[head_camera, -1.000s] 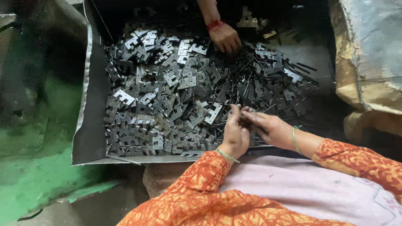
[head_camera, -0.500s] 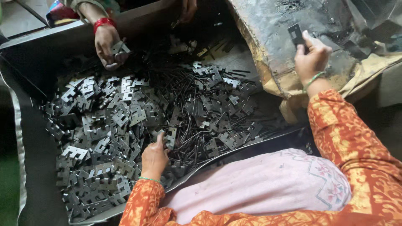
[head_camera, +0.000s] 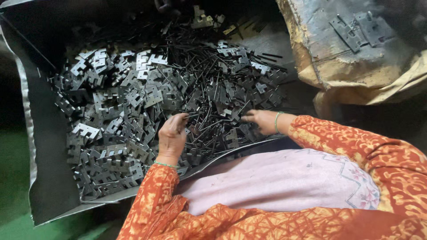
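1. The left hand [head_camera: 172, 135] is curling its fingers [head_camera: 180, 120] down into the heap, the tips pinching at a thin metal pin [head_camera: 192, 114]; whether the pin is truly gripped cannot be told.
2. The right hand [head_camera: 261, 121] is lying flat and loosely open on the pile, its fingertips [head_camera: 246, 118] touching the dark pins and holding nothing that can be seen.
3. Between and around both hands, the loose metal pins [head_camera: 209, 89] are lying crisscrossed, mixed with notched hinge leaves [head_camera: 147, 95].
4. The hinge leaves are piling thickest to the left of the left hand, spreading toward the near edge of the sheet-metal tray [head_camera: 49, 178] that is holding the whole heap.
5. A green bangle [head_camera: 276, 122] is sitting on the right wrist, next to the orange patterned sleeve [head_camera: 356, 151].
6. Two assembled hinges [head_camera: 356, 29] are resting on a worn sack [head_camera: 338, 71], well apart from the hands, beyond the tray's right side.
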